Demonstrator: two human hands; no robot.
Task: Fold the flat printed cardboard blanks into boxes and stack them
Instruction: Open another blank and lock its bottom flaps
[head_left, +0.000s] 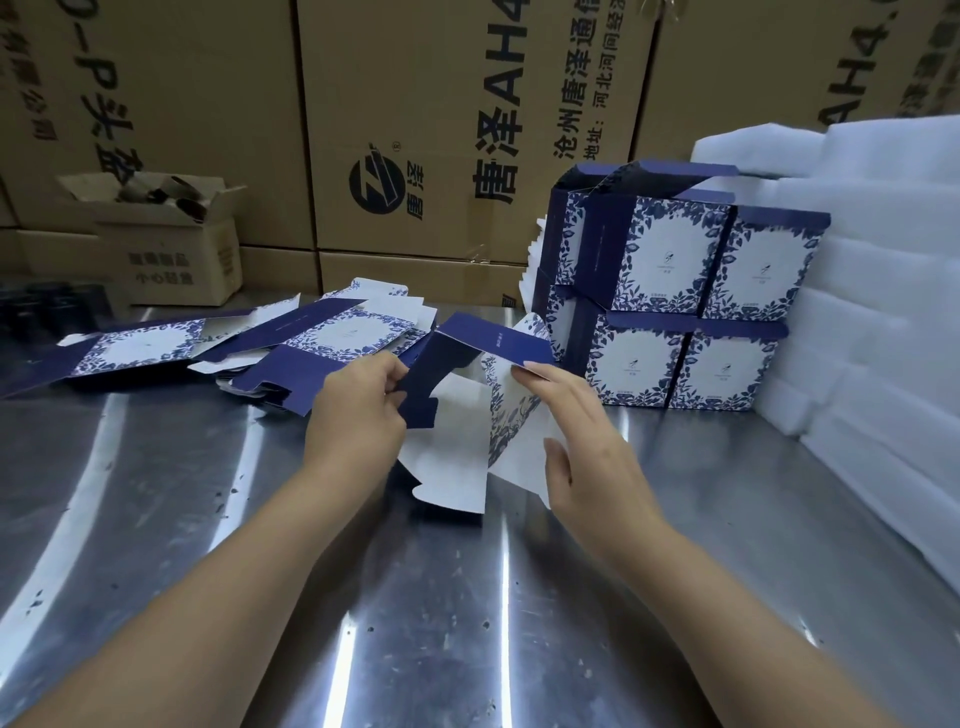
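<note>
Left hand (358, 410) has its fingers curled on a navy side panel of the partly folded navy-and-white floral cardboard blank (457, 467), pinching it. The blank is held up over the middle of the shiny steel table (363, 597), lower white flaps hanging toward the surface. Right hand (587, 441) is on the other side with fingers straight. Its fingertips (527, 368) touch the edge of the top navy panel and its thumb lies against the white inside face, nothing curled round the card.

Now the containers. Toward the far right of the table stands the stack of folded navy-and-white floral boxes (660, 260), two over two facing us, with more tucked behind on the left. The top ones have navy flaps standing open, and it is too dark inside to tell what, if anything, they hold. At the far left sits a small open brown corrugated carton (166, 249), flaps up, with dark rolled shapes inside that I cannot make out.

Along the far edge, just beyond the left hand, sprawls a loose heap of flat printed blanks (322, 338), overlapping each other. White foam sheets (883, 312) are piled down the right edge, touching the box stack. A wall of big brown printed shipping cartons (415, 130) closes off the back.
</note>
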